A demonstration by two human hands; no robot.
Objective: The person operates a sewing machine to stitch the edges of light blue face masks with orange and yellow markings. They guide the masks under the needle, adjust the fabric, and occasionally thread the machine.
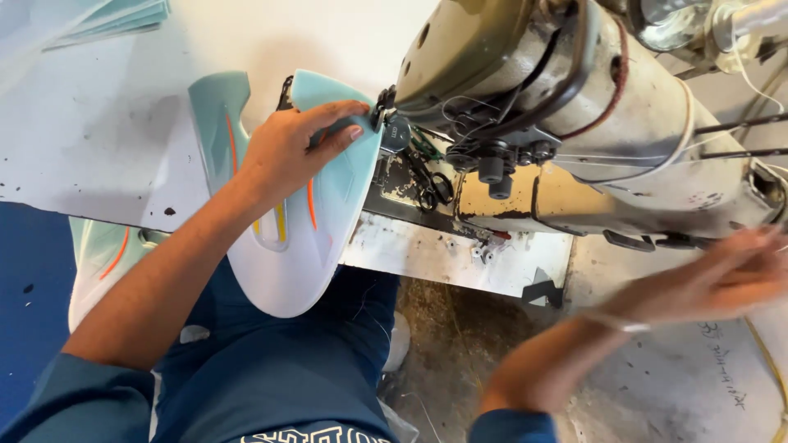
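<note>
My left hand (297,146) grips a pale mint and white shoe upper (295,246) with orange and yellow stripes, thumb and fingers pinching its top edge. That edge is pushed up against the needle area (386,111) of an old beige sewing machine (591,107). My right hand (730,275) is blurred with motion at the right, below the machine's arm, fingers spread and nothing visible in it.
A second mint shoe piece (98,262) hangs at the table's left edge. More mint pieces (115,18) are stacked at the top left of the white table (90,139). Black scissors (427,184) lie by the machine base. My blue-clad lap (279,361) is below.
</note>
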